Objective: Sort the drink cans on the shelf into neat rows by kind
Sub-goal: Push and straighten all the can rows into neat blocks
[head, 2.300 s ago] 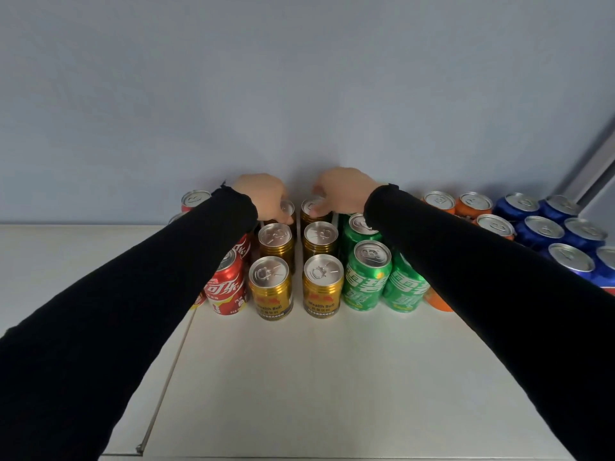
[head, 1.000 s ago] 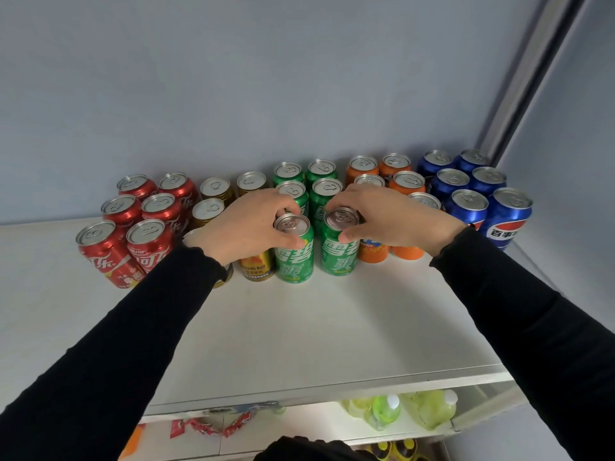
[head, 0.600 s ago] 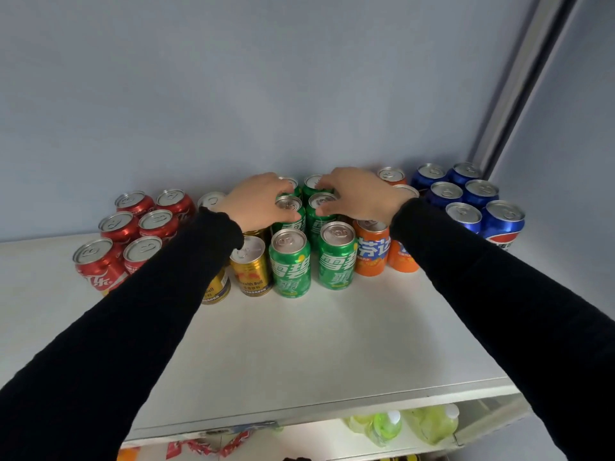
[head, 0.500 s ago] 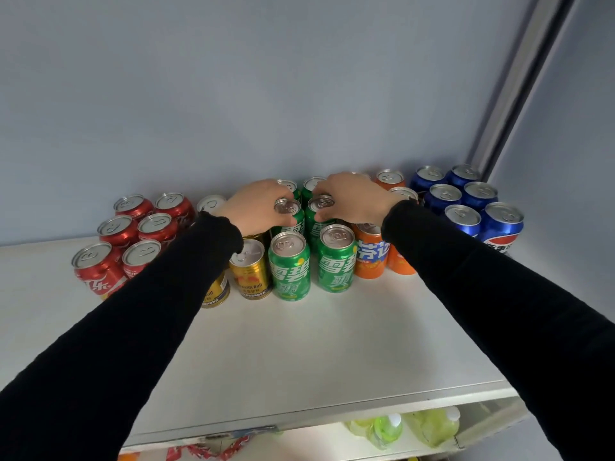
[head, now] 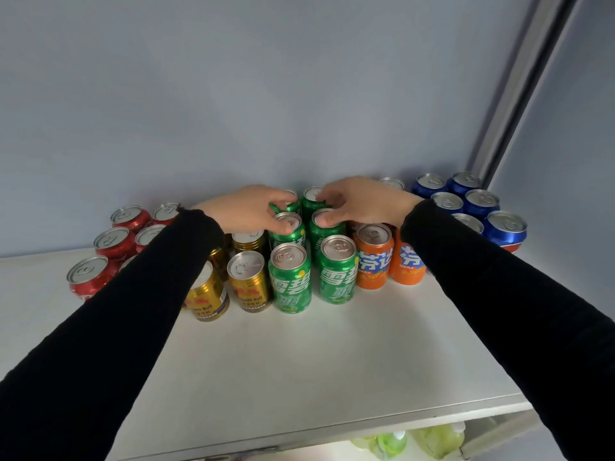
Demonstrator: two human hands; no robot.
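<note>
Drink cans stand in rows by colour on a white shelf (head: 332,361): red cans (head: 90,274) at the left, then gold cans (head: 249,281), green cans (head: 289,277), orange cans (head: 372,261) and blue cans (head: 504,227) at the right. Both my hands reach to the back of the two green rows. My left hand (head: 246,207) curls its fingers over the rear left green can (head: 288,204), its thumb by the middle one. My right hand (head: 362,201) curls on the rear right green can (head: 312,196), with its thumb on the middle can's top (head: 324,219). My sleeves hide some red, gold and orange cans.
A grey wall stands right behind the cans. A metal post (head: 519,84) and a side wall close the right end, next to the blue cans. The shelf's front half is bare white board. Green bottles (head: 392,444) show on a lower shelf below the front edge.
Both hands have moved from the gold rows to the green rows, then from the front green cans back to the middle and now the rear ones.
</note>
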